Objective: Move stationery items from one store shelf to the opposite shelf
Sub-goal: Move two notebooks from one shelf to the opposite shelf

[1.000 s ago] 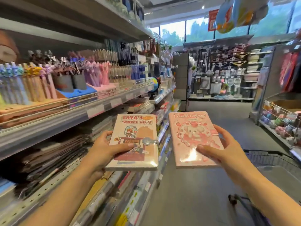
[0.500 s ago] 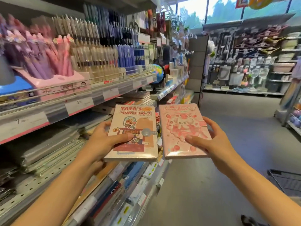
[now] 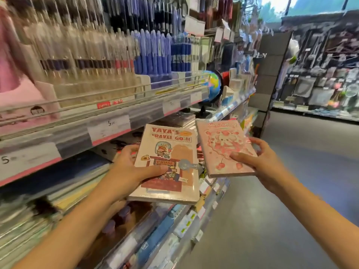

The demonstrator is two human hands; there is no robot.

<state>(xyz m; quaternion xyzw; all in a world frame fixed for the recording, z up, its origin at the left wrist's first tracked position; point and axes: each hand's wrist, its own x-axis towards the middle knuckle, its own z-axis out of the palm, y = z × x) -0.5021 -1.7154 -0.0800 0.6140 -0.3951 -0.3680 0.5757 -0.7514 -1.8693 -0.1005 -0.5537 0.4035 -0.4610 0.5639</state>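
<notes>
My left hand (image 3: 127, 172) grips a cream notebook (image 3: 171, 150) with "Yaya's Travel Go" on its cover, thumb across the front and fingers underneath. My right hand (image 3: 260, 162) holds a pink notebook (image 3: 223, 144) with a cherry drawing, thumb on the cover, fingers at its right edge. Both notebooks are wrapped in clear film and are held side by side, tilted, in front of the left store shelf (image 3: 108, 131). The pink one sits a little higher and further out.
The left shelf carries rows of pens (image 3: 151, 53) above, price labels on its edge, stacked notebooks and folders below. A small globe (image 3: 212, 86) stands further along. The grey aisle floor (image 3: 281, 210) lies to the right, with a wall of hanging goods (image 3: 320, 74) at the far end.
The view has moved closer to the left shelf and forward along the aisle. Both hands keep their notebooks, now nearer the shelf edge below the pens. The basket at lower right is out of view.
</notes>
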